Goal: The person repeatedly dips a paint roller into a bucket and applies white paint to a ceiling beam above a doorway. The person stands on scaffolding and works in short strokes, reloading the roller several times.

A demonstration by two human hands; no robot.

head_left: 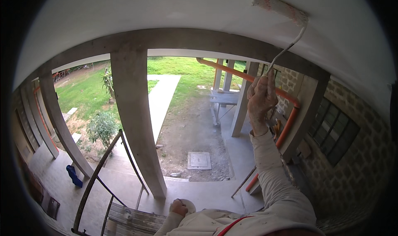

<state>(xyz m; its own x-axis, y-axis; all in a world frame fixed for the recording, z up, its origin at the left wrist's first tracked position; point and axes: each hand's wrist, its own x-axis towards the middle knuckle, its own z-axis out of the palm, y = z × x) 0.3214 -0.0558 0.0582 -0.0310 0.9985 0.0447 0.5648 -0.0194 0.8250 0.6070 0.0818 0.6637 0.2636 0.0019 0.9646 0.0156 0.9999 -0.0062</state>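
Note:
My right arm is stretched up, and my right hand (262, 96) is closed round the handle end of a paint roller (281, 8). The roller's bent metal rod rises from my fist to a whitish, red-streaked sleeve at the white ceiling (182, 12); whether the sleeve touches it I cannot tell. Low in front of my body, my left hand (179, 208) is closed at the edge of a round whitish container (190, 205). What is inside that container does not show.
Beside me on the left are a scaffold's metal rails (93, 182) and plank platform (139, 220). A concrete column (134, 120) and a ceiling beam (178, 39) stand ahead. An orange pipe (288, 132) runs along the right, near a stone wall (360, 149). Below lies a concrete floor (207, 194).

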